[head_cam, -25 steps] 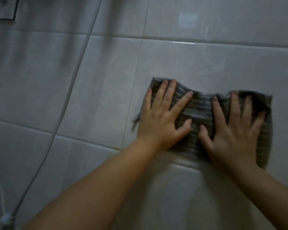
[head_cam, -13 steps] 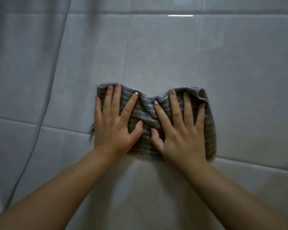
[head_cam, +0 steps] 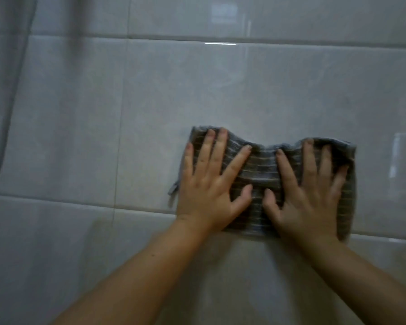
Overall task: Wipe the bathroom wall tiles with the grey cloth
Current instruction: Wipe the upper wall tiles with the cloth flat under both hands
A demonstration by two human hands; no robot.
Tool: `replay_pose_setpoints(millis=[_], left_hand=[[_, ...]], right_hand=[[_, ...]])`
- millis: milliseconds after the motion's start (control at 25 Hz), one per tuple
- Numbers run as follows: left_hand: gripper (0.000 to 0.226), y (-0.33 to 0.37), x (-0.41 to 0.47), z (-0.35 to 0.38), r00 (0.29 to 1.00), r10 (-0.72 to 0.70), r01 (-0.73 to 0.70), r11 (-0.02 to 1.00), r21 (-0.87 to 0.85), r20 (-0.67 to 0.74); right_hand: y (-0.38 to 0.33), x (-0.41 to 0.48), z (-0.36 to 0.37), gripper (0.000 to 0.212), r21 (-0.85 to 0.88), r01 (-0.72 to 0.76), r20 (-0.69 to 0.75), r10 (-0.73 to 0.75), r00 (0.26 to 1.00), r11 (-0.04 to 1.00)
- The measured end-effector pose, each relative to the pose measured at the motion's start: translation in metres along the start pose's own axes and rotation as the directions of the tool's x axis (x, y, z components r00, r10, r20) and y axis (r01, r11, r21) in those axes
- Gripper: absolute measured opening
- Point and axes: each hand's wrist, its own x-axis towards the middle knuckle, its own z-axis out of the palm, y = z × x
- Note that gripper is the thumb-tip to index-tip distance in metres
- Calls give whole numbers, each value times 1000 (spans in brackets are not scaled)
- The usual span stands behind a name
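A grey striped cloth (head_cam: 261, 171) lies flat against the glossy pale wall tiles (head_cam: 150, 113), just above a horizontal grout line. My left hand (head_cam: 211, 184) presses on the cloth's left half with fingers spread and straight. My right hand (head_cam: 307, 191) presses on its right half the same way, thumbs nearly meeting in the middle. The cloth bunches slightly between the two hands, and a small corner hangs out at its lower left.
A pale hose or cord (head_cam: 8, 113) runs down the wall at the far left edge. Large tiles stretch on all sides of the cloth, with window reflections (head_cam: 223, 10) at the top and right.
Both hands and the cloth slid left across the tiles, then back to the right. The cloth is spread a little wider than half a second ago.
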Motion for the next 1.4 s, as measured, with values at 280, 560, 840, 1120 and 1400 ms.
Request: replay_pose_setpoints(millis=[280, 560, 840, 1120, 1400], left_hand=[[73, -22, 61, -4, 992, -129, 129, 990, 57, -16], [70, 42, 19, 8, 998, 64, -65, 998, 12, 11], [73, 65, 63, 12, 999, -43, 43, 999, 23, -11], [71, 142, 40, 28, 996, 83, -82, 996, -29, 26], [72, 147, 81, 27, 999, 41, -41, 998, -41, -4]], right_hand=[[0, 70, 3, 64, 34, 94, 2, -94, 996, 995], [36, -7, -7, 69, 25, -29, 5, 29, 1000, 999], [78, 30, -9, 65, -16, 40, 17, -39, 999, 999], [133, -31, -20, 69, -69, -131, 3, 131, 991, 989], [161, 4, -21, 68, -59, -59, 36, 61, 997, 997]])
